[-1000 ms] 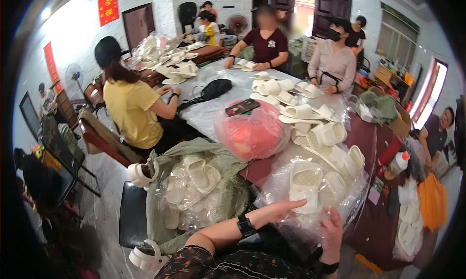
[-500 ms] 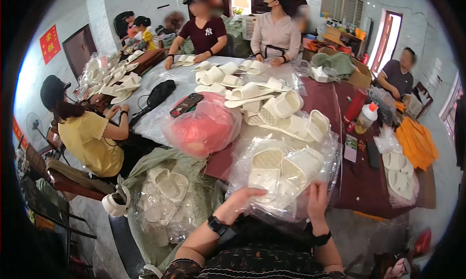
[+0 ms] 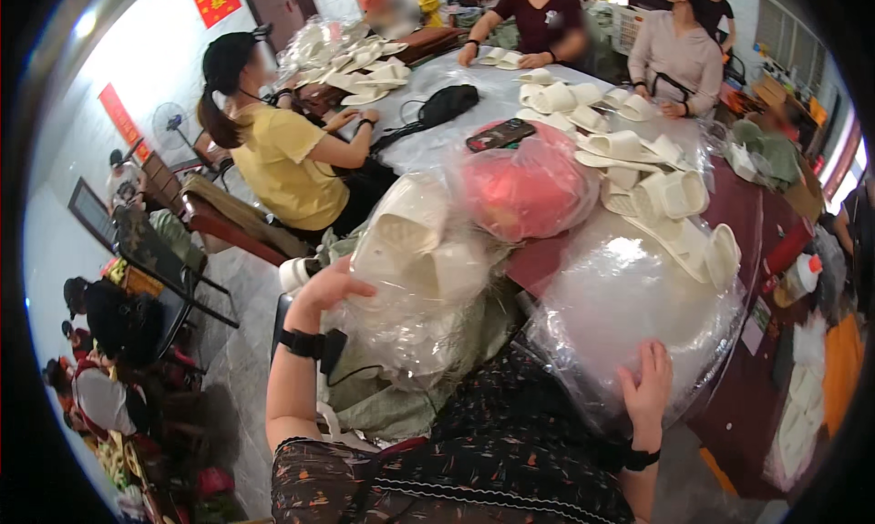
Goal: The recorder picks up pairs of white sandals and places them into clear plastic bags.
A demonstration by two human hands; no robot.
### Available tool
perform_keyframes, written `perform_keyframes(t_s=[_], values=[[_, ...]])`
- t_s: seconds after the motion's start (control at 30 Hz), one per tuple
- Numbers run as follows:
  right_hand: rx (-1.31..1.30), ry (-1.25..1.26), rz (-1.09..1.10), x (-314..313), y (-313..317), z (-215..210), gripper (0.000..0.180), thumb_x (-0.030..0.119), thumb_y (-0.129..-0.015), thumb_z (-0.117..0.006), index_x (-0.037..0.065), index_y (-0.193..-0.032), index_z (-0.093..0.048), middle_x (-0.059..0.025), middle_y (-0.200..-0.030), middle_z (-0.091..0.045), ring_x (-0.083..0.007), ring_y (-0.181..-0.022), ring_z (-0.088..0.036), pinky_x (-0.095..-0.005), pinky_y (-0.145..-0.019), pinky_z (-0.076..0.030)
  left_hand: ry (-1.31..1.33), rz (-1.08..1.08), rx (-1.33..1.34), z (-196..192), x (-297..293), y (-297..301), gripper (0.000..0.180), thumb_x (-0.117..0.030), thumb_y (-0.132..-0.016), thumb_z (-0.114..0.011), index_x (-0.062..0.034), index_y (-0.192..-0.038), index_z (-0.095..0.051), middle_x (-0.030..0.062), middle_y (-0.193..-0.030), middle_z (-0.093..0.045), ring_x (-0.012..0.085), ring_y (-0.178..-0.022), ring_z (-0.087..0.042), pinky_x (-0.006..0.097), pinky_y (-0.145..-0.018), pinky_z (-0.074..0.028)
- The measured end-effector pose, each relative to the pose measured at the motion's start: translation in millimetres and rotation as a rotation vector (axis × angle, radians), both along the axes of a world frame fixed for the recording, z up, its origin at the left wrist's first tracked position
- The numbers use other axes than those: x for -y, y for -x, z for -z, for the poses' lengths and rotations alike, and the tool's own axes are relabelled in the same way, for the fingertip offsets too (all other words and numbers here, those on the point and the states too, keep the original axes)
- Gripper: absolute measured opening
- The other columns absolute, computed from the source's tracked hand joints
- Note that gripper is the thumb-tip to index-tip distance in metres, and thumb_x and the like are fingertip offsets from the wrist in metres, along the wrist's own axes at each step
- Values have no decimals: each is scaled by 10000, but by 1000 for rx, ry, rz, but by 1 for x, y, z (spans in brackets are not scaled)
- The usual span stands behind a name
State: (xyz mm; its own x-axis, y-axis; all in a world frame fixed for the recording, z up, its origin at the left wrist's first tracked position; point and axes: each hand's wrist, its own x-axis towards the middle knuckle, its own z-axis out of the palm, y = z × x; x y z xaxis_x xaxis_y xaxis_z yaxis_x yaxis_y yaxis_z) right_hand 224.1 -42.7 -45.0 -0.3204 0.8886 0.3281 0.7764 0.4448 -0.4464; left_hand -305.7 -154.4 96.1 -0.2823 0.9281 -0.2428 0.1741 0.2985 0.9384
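Observation:
My left hand (image 3: 333, 292) grips the edge of a clear plastic bag holding a pair of cream slippers (image 3: 412, 219); its thumb shows and its other fingers are partly hidden. The bagged pair is above a pale green woven sack (image 3: 392, 404), which has more clear plastic packing at its mouth. My right hand (image 3: 649, 383) lies open, fingers stretched out, on a stack of clear plastic bags (image 3: 629, 296) at the near table edge. Just beyond that stack, loose cream slippers (image 3: 674, 196) lie in a heap.
Left of the heap sits a pink-red plastic bundle (image 3: 524, 187) with a phone (image 3: 499, 135) on top. A black bag (image 3: 447, 105) lies farther off. A bottle (image 3: 802, 278) stands at right. Co-workers are around the table; chairs (image 3: 164, 269) stand at left.
The bagged slippers have moved left off the plastic stack to above the sack, carried by my left hand. My right hand has let go and rests on the stack. The view has swung left.

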Motion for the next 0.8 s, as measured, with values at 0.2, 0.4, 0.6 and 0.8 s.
perform_keyframes(t_s=[0.2, 0.4, 0.6, 0.8], values=[[13, -71, 65, 4, -5, 12, 595, 298, -850, -676, -13, -1331, -515, -239, -1410, -453, -425, -1324, -393, -527, -1119, -274, 540, -130, -436, 106, 8, 75, 473, -229, -647, -838, 21, -1025, -701, 103, -889, -712, 193, -766, -643, 362, -688, -527], [38, -5, 35, 8, -2, 12, 642, 314, -833, -668, -16, -1352, -485, -241, -1428, -428, -426, -1338, -375, -528, -1129, -256, 328, -39, -564, 268, 22, 84, 689, -400, -639, -861, 36, -1132, -655, 194, -995, -715, 282, -827, -675, 378, -762, -529], [72, -42, 65, 8, -1, 12, 580, 235, -833, -680, -37, -1317, -511, -265, -1410, -439, -445, -1317, -390, -512, -1111, -293, 369, -338, -1114, 166, -20, 20, 1238, -613, -543, -848, -51, -1494, -289, 294, -1344, -494, 384, -1225, -509, 487, -980, -433], [69, -12, 81, 6, 2, 11, 613, 314, -857, -660, -16, -1345, -491, -240, -1423, -429, -411, -1356, -364, -524, -1140, -250, 442, 52, -1221, 154, -53, -37, 1355, -803, -535, -740, -244, -1579, -84, 365, -1556, -90, 616, -1403, -85, 705, -1062, -224]])
